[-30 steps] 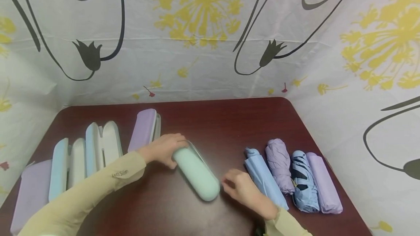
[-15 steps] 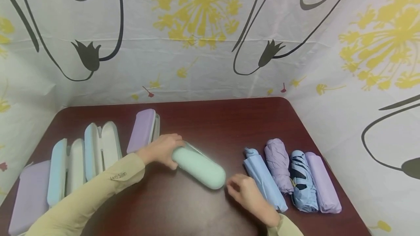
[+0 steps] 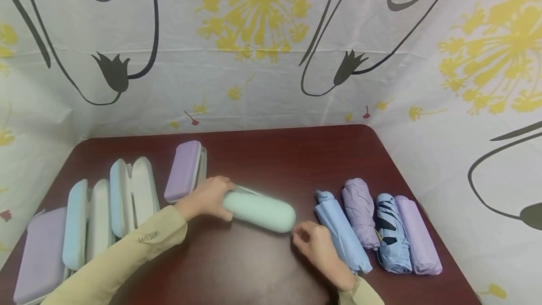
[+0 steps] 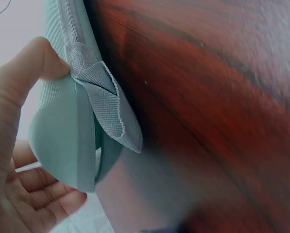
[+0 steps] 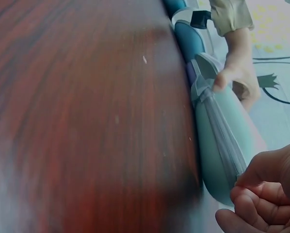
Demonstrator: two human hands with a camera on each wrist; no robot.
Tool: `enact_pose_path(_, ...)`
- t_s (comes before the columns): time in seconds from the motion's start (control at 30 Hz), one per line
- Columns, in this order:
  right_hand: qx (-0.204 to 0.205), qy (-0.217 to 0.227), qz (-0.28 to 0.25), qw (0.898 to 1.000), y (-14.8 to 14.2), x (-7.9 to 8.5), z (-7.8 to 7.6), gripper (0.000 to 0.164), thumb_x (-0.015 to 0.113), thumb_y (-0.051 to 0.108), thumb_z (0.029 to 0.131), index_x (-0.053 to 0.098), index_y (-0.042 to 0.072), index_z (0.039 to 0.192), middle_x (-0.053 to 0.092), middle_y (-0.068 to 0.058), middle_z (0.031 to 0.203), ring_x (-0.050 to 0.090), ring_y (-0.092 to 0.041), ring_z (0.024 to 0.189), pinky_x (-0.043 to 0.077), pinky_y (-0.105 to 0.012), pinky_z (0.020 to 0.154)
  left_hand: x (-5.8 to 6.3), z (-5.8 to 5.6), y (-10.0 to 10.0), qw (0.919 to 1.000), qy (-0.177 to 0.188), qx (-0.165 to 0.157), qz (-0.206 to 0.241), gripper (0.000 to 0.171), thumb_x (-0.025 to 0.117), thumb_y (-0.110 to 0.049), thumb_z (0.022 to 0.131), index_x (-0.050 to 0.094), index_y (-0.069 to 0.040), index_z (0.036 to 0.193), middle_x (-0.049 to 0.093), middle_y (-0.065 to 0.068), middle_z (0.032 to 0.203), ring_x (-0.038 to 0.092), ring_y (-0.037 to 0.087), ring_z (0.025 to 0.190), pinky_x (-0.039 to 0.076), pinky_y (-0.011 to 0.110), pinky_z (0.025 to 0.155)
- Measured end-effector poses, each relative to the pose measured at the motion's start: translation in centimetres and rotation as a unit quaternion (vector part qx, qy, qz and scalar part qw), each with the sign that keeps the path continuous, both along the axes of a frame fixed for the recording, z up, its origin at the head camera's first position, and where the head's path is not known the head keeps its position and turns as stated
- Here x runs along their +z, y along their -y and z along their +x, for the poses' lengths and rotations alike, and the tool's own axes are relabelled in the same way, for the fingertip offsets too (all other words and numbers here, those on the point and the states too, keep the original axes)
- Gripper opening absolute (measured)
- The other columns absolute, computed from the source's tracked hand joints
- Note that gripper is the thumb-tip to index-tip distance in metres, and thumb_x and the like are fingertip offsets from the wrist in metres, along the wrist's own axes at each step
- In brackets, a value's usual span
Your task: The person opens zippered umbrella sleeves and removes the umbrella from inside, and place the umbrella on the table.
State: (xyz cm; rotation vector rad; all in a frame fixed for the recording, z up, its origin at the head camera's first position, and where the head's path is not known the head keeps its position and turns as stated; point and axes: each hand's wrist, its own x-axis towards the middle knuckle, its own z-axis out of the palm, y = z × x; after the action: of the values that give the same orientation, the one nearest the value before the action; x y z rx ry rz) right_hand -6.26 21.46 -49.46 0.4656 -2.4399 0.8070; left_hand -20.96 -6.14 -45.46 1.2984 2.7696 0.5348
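Note:
A mint-green zip case (image 3: pixel 262 212) lies crosswise at the middle of the table. My left hand (image 3: pixel 207 196) grips its left end, the thumb pressed beside a folded grey fabric tab (image 4: pixel 104 97) and the fingers behind the case. A narrow gap shows along the seam at that end in the left wrist view. At the other end, my right hand (image 3: pixel 316 248) pinches the zipper pull (image 5: pixel 238 178) between thumb and forefinger. The pull is mostly hidden by the fingertips. A grey zipper (image 5: pixel 222 128) runs along the case's side in the right wrist view.
To the left stand two light-blue cases, open (image 3: pixel 76 225) (image 3: pixel 123 199), a closed-looking lilac case (image 3: pixel 42 253) and a partly open lilac case (image 3: pixel 184 168). Several folded umbrellas lie at right, among them a blue one (image 3: pixel 343 232) close beside my right hand.
The mint case has swung round, its right end moving away from me and slightly right. My right hand has shifted a little right and away with that end; my left hand keeps its hold.

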Motion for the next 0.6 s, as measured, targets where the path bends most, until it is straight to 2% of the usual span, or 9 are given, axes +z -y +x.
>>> enact_pose_path(0.23, -0.022, 0.021, -0.012, 0.999, 0.8, -0.2, -0.5, 0.023, 0.074, -0.007, 0.059, 0.063, 0.011, 0.069, 0.057, 0.007, 0.062, 0.050, 0.000, 0.055, 0.040, -0.011, 0.051, -0.1, 1.3, -0.4, 0.9984, 0.023, 0.051, 0.005, 0.054, 0.077, -0.037, 0.046, 0.067, -0.005, 0.088, 0.055, -0.003, 0.073, 0.047, 0.010, 0.061, 0.041, 0.025, 0.052)
enact_pose_path(0.43, -0.041, 0.040, -0.025, 0.998, 1.0, -0.3, -0.7, 0.023, 0.075, -0.007, 0.060, 0.065, 0.011, 0.070, 0.057, 0.007, 0.063, 0.050, 0.000, 0.056, 0.041, -0.011, 0.051, -0.2, 2.1, -0.4, 0.9969, 0.012, 0.078, 0.004, 0.054, 0.077, -0.040, 0.046, 0.067, -0.006, 0.087, 0.055, -0.003, 0.071, 0.047, 0.010, 0.061, 0.041, 0.025, 0.051)
enact_pose_path(0.6, -0.039, 0.039, -0.033, 0.998, 1.5, -0.4, -1.0, 0.022, 0.074, -0.007, 0.059, 0.065, 0.010, 0.069, 0.059, 0.006, 0.063, 0.051, 0.000, 0.056, 0.041, -0.012, 0.051, -0.5, 2.5, -0.5, 0.9955, 0.005, 0.094, 0.014, 0.056, 0.077, -0.041, 0.045, 0.068, -0.005, 0.087, 0.055, -0.003, 0.070, 0.046, 0.010, 0.060, 0.040, 0.026, 0.051)
